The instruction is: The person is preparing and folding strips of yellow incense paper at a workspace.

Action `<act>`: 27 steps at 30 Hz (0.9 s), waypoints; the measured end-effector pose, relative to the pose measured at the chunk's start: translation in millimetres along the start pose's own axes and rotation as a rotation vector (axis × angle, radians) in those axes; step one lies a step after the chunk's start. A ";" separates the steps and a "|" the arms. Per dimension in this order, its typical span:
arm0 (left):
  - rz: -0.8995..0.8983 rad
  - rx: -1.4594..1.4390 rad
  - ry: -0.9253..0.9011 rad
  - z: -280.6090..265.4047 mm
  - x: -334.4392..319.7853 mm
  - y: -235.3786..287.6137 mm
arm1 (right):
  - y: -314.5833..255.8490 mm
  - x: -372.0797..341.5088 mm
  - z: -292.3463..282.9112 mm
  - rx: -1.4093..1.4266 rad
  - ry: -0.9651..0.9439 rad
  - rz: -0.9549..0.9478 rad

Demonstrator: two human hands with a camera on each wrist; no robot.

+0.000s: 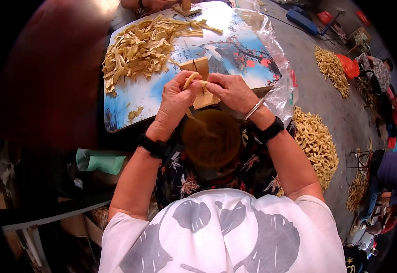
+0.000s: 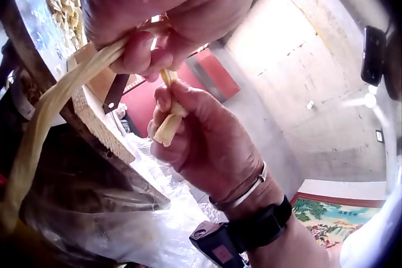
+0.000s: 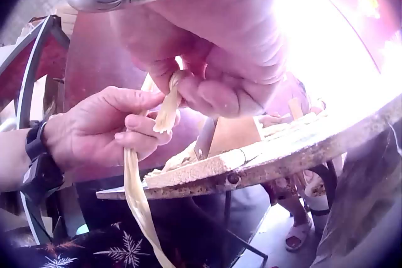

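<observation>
Both hands meet over the table's near edge, working a pale yellow, flat, pliable strip [image 2: 66,95]. My left hand [image 1: 178,93] pinches it between thumb and fingers, with a long tail hanging below, as the right wrist view shows. Close beside it, my right hand [image 1: 232,91] pinches the short, flared end [image 2: 168,128] of the strip. The strip bends in a loop above the left fingers in the head view; its crossing is partly hidden by fingers. Just beyond the hands stands a wooden block stand [image 1: 206,100] with an upright board and a dark, thin metal blade [image 3: 205,139].
A heap of loose yellow strips [image 1: 139,48] covers the table's far left. Clear plastic sheeting [image 1: 276,59] drapes its right edge. Below the hands is a round brown shape [image 1: 212,141]. Piles of small yellow pieces [image 1: 314,148] lie on the floor at right, with other people beyond.
</observation>
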State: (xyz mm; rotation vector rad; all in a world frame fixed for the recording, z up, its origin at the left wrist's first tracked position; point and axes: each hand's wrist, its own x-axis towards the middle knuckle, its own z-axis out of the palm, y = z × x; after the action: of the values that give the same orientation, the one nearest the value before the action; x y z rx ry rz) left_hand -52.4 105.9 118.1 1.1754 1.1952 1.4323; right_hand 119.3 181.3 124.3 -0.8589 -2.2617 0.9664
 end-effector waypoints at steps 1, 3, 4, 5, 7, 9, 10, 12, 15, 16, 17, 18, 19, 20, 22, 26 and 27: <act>-0.005 0.002 0.001 -1.9 1.7 -4.0 | 0.7 1.3 0.8 -0.037 0.011 -0.058; -0.015 0.005 0.000 -4.8 4.9 -8.2 | 4.6 4.4 3.4 -0.100 0.056 -0.152; -0.037 -0.003 0.034 -3.4 5.9 -7.8 | 8.5 6.9 5.9 -0.126 0.088 -0.189; -0.059 -0.011 0.069 -0.5 7.7 -6.5 | 10.8 9.6 7.8 -0.152 0.122 -0.227; -0.081 -0.040 0.113 2.9 12.1 -5.6 | 11.3 14.2 10.4 -0.233 0.179 -0.215; -0.089 -0.082 0.132 4.2 17.1 -9.0 | 13.0 17.4 11.9 -0.282 0.212 -0.205; -0.086 -0.090 0.145 4.9 18.9 -10.0 | 14.5 19.4 12.3 -0.291 0.215 -0.202; -0.082 -0.106 0.172 5.8 22.2 -12.5 | 20.2 23.9 14.3 -0.286 0.214 -0.203; -0.105 -0.085 0.194 5.3 26.7 -20.2 | 32.9 31.1 20.4 -0.262 0.200 -0.217; -0.118 -0.109 0.201 5.5 28.2 -21.4 | 36.4 32.7 22.8 -0.260 0.193 -0.219; -0.132 -0.133 0.208 5.9 29.2 -22.1 | 39.9 33.6 24.7 -0.259 0.186 -0.222; -0.146 -0.157 0.217 6.1 29.7 -22.6 | 41.2 34.0 25.6 -0.252 0.175 -0.212; -0.149 -0.167 0.214 6.2 30.0 -22.5 | 42.4 34.5 26.8 -0.244 0.164 -0.202; -0.153 -0.178 0.211 6.2 30.2 -21.9 | 43.8 35.0 28.0 -0.236 0.152 -0.191; -0.155 -0.185 0.208 6.8 30.0 -23.1 | 41.8 34.4 28.6 -0.295 0.115 -0.118; -0.131 -0.133 0.221 6.4 32.2 -30.6 | 30.3 30.4 25.6 -0.430 0.070 -0.067; -0.124 -0.110 0.226 6.8 32.1 -31.4 | 28.7 29.7 25.3 -0.464 0.065 -0.056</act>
State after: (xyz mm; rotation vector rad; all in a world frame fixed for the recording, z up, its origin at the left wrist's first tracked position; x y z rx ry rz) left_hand -48.2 142.2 91.3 0.8665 1.3017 1.5449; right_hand 92.6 207.3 93.4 -0.9904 -2.4770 0.3807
